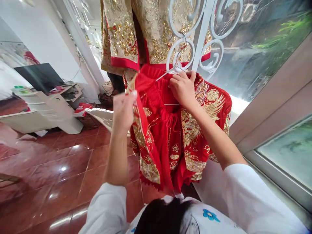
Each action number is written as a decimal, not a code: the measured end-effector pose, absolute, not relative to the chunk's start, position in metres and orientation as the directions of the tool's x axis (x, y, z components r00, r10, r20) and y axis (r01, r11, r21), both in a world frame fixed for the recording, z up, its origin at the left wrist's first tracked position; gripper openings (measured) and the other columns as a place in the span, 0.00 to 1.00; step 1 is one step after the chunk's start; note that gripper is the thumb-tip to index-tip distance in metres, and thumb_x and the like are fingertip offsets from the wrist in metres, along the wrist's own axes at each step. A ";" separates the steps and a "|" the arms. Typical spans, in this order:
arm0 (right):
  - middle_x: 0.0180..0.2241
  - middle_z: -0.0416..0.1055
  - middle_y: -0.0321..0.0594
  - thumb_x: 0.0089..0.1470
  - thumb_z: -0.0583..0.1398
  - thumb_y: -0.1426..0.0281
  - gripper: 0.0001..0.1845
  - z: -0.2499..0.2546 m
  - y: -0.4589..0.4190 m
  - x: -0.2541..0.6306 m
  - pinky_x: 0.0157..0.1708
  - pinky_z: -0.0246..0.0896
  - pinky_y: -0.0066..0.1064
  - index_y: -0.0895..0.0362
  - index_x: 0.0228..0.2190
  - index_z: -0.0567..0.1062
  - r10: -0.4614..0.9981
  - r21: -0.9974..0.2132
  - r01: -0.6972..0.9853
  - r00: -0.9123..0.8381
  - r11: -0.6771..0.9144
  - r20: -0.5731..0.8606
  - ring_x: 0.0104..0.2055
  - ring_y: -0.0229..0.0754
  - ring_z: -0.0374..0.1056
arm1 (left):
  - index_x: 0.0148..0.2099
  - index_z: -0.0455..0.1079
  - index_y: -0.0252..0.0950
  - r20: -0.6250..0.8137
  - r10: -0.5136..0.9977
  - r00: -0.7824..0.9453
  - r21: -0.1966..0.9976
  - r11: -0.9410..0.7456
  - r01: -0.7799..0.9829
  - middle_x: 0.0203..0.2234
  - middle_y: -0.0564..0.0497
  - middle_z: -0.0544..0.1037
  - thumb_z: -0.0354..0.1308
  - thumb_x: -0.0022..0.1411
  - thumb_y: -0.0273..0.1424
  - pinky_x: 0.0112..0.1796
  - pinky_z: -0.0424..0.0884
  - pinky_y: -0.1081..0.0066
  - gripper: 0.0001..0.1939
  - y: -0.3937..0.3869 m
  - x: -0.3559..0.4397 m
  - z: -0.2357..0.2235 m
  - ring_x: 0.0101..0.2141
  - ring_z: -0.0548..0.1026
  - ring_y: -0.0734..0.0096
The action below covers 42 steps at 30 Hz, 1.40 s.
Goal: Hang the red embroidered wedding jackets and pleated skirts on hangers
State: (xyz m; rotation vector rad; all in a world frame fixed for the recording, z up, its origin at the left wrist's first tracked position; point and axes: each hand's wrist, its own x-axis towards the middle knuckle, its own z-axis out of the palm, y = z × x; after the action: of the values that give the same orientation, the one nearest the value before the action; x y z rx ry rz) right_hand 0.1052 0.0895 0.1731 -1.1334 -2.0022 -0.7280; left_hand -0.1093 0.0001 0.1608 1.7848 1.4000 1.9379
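A red jacket (214, 100) with gold embroidery hangs on a white wire hanger (162, 76), its front spread apart. My left hand (123, 105), a little blurred, is closed on the jacket's left front edge and pulls it outward. Near the hanger's top, my right hand (183, 87) has its fingers curled over the jacket's collar on the other side. Inside the jacket shows a red skirt (165, 139) with a tied drawstring and gold beading. The hanger's hook hangs from a white scrolled metal stand (180, 48).
Behind hangs a cream and gold sequinned garment (156, 35) with red hems. A window (246, 61) with a wide frame is close on the right. To the left stand a white desk (53, 110) and a dark monitor (39, 77). Red tiles (73, 165) cover the floor.
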 end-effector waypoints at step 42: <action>0.37 0.70 0.48 0.56 0.50 0.69 0.18 0.151 0.035 0.174 0.41 0.59 0.41 0.59 0.46 0.69 0.592 -0.211 0.943 0.019 0.257 0.805 0.40 0.47 0.64 | 0.45 0.70 0.34 0.967 0.246 0.071 0.072 -0.529 0.845 0.41 0.43 0.77 0.54 0.60 0.33 0.49 0.63 0.59 0.12 0.031 -0.100 0.101 0.44 0.72 0.59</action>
State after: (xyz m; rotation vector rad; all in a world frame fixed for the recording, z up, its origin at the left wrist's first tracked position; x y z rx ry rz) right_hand 0.1741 0.0346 0.1506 -1.4343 -1.6736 -0.5159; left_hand -0.1002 0.0309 0.1009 2.6073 1.5410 2.1134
